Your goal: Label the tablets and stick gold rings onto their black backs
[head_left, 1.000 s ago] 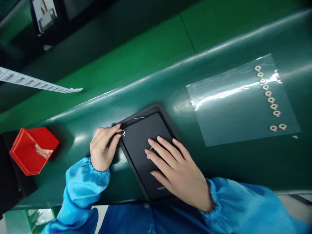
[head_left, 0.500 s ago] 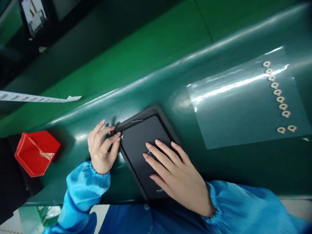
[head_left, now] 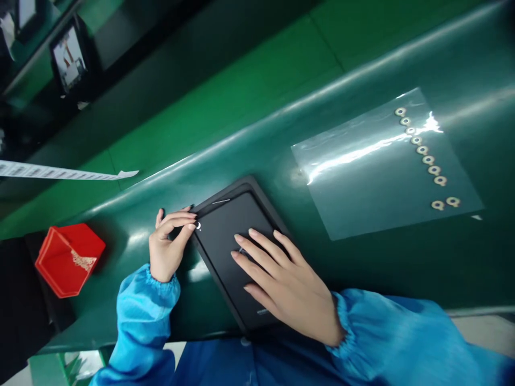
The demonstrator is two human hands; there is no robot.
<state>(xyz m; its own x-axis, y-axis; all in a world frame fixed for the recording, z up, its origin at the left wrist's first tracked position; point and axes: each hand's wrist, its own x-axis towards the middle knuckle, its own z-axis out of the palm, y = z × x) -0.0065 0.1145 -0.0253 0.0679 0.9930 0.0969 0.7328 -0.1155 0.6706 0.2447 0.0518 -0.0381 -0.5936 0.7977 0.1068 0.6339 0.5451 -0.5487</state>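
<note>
A dark tablet (head_left: 225, 236) lies back up in a black tray-like holder (head_left: 263, 201) on the green bench, tilted toward the left. My left hand (head_left: 169, 244) is at its upper left corner, thumb and fingers pinched together beside a small white ring-shaped mark; whatever is between the fingertips is too small to make out. My right hand (head_left: 287, 284) lies flat on the tablet's back with its fingers spread, covering its middle and right part.
Right of the tablet, a clear sheet (head_left: 362, 187) carries several small ring-shaped pieces. A red hexagonal box (head_left: 66, 262) stands at the left. Beyond are a printed paper strip (head_left: 60, 171) and a screen (head_left: 70, 56).
My left thumb and fingers have closed together at the tablet's corner. My right hand stays flat on the tablet. The view has shifted slightly, bringing more of the left background in.
</note>
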